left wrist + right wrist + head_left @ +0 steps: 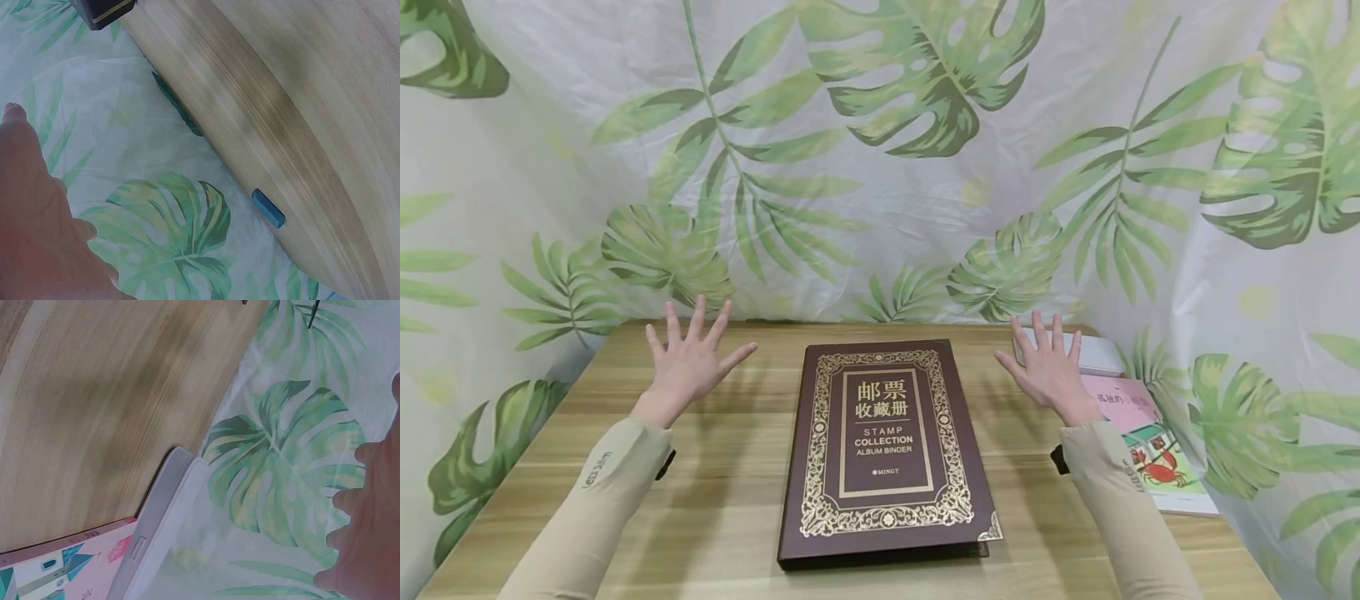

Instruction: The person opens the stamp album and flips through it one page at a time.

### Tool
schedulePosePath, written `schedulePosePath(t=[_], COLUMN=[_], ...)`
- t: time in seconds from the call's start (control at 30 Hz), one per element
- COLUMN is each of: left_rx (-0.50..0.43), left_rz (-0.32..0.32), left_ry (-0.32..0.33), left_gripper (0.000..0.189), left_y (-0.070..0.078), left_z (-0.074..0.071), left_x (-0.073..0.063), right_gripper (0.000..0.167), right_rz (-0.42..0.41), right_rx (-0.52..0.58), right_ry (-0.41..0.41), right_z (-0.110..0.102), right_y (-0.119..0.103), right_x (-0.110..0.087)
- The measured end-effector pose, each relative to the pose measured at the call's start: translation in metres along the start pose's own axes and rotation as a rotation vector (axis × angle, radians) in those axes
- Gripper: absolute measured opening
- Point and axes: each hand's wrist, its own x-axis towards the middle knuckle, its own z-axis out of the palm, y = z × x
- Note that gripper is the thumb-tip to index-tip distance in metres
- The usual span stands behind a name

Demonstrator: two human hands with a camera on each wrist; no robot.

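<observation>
A dark maroon stamp album binder (883, 446) with gold ornament lies closed on the wooden table (730, 517), its front cover facing up. To its left, my left hand (688, 362) is held above the table with fingers spread and straight. My right hand (1048, 371) hovers on the binder's other side, fingers spread as well. Neither hand touches anything. The left wrist view has that hand (44, 219) at its left edge. At the right edge of the right wrist view is the other hand (369, 519).
Behind my right hand lie a pink picture book (1157, 454) with a red crab and a white flat case (1101, 354). A small blue block (269, 208) sits near the table's far edge in the left wrist view. A leaf-patterned cloth (910, 208) hangs behind the table.
</observation>
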Motion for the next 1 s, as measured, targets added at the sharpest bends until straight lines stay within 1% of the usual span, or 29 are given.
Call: schedulePosePath(t=[0.13, 0.23, 0.37, 0.5, 0.6, 0.7, 0.83, 0.93, 1.0], left_rx=[0.006, 0.02, 0.037, 0.031, 0.007, -0.022, -0.052, -0.066, -0.077], left_rz=[0.011, 0.029, 0.069, 0.126, 0.168, 0.206, 0.268, 0.321, 0.363], left_ry=[-0.008, -0.019, -0.031, -0.045, -0.056, -0.067, -0.074, -0.091, -0.107], left_gripper=[0.089, 0.088, 0.088, 0.088, 0.088, 0.087, 0.087, 0.089, 0.09], left_y=[0.001, 0.003, 0.01, 0.021, 0.03, 0.04, 0.054, 0.064, 0.07], left_z=[0.001, 0.003, 0.008, 0.018, 0.027, 0.034, 0.04, 0.043, 0.046], left_x=[-0.001, -0.003, -0.009, -0.017, -0.025, -0.033, -0.042, -0.051, -0.057], right_gripper=[0.082, 0.082, 0.083, 0.084, 0.081, 0.076, 0.068, 0.062, 0.059], right_rz=[-0.009, -0.031, -0.104, -0.197, -0.228, -0.218, -0.168, -0.123, -0.102], right_rx=[0.005, 0.021, 0.072, 0.163, 0.254, 0.359, 0.54, 0.674, 0.744], right_ry=[-0.009, -0.01, 0.004, 0.01, -0.02, -0.048, -0.081, -0.116, -0.137], right_z=[-0.003, -0.005, -0.005, -0.002, 0.004, 0.011, 0.019, 0.025, 0.029], right_y=[-0.005, -0.012, -0.024, -0.036, -0.043, -0.049, -0.055, -0.058, -0.059], right_x=[-0.002, -0.003, -0.006, -0.009, -0.011, -0.014, -0.015, -0.014, -0.013])
